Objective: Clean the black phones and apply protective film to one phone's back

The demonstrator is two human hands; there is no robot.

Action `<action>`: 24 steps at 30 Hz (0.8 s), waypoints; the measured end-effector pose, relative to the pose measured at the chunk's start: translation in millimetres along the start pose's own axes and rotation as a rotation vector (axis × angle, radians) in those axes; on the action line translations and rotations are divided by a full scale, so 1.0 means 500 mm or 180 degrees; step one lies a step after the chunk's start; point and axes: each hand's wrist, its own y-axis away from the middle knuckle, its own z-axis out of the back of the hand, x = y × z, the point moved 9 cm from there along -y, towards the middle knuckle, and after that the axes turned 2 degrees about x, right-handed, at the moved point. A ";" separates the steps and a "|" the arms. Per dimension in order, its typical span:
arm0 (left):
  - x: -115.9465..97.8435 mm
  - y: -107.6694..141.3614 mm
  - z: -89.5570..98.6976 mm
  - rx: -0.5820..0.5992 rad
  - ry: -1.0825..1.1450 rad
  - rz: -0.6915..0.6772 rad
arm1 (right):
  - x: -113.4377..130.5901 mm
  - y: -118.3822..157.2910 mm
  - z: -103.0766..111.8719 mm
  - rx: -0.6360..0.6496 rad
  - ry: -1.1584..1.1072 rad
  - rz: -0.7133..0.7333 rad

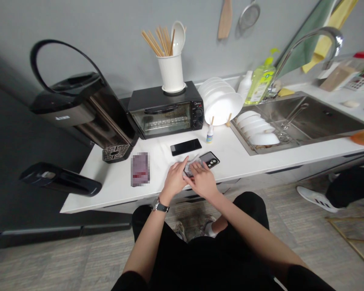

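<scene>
On the white counter lies a dark-rimmed phone case (211,157) with round camera openings at its right end. A thin, crumpled whitish cloth (189,163) lies over its left part. My left hand (175,178), with a watch on the wrist, grips the case's left end, its fingertips partly hidden. The fingers of my right hand (204,178) are pressed down on the cloth and case, thumb reaching toward my left hand. Just behind them rests a black phone (186,147), screen up. A small white bottle (210,134) with a blue-yellow label stands to the right of the phone.
A toaster oven (166,117) carries a white utensil holder (171,72). To the left stand a tall black appliance (87,105) and a dark cylinder (60,180), with a blurred-out packet (140,169) nearer. White plates (221,107) and a sink (315,117) are right. Another person's shoe (317,199) shows below.
</scene>
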 end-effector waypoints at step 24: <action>-0.009 -0.002 0.005 -0.0055 -0.0029 0.0139 | -0.156 0.051 0.055 -0.0222 0.0282 -0.0437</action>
